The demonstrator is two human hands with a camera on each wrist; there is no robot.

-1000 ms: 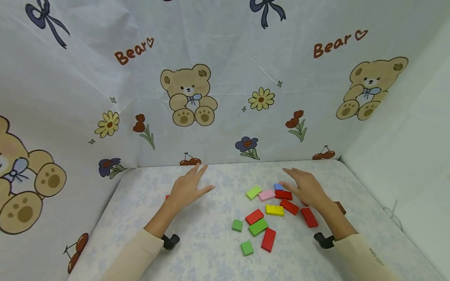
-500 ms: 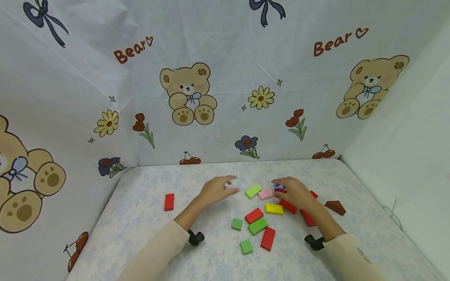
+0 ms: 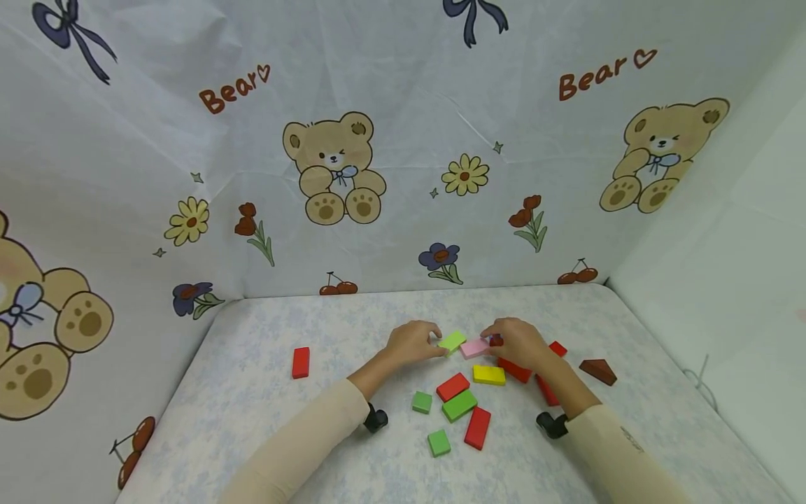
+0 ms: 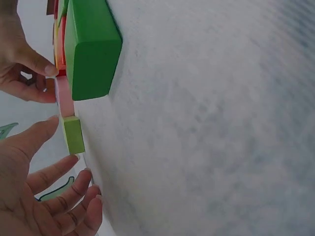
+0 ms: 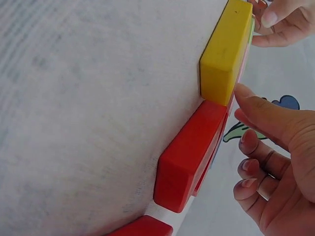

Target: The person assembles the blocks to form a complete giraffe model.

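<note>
My left hand (image 3: pixel 412 343) is at the left end of a light green block (image 3: pixel 452 341), thumb and index finger spread to either side of it. In the left wrist view those fingertips lie close to the light green block (image 4: pixel 74 135); firm contact cannot be told. My right hand (image 3: pixel 519 343) is at the right end of a pink block (image 3: pixel 474 348), thumb and index finger apart, other fingers loosely bent. A red block (image 3: pixel 497 341) shows between them, mostly hidden. The pink and light green blocks lie end to end. In the right wrist view a yellow block (image 5: pixel 226 54) is near the right thumb.
Nearer me lie a red block (image 3: pixel 453 386), a green block (image 3: pixel 460 405), another red block (image 3: pixel 477 428) and two small green blocks, one (image 3: pixel 422 402) farther back. A lone red block (image 3: pixel 301 362) lies left, a brown block (image 3: pixel 598 372) right. A bear-print cloth hangs behind.
My left hand has moved right and come down to the light green block, uncovering the lone red block. My right hand has shifted left toward the pink block, hiding the blue one.
</note>
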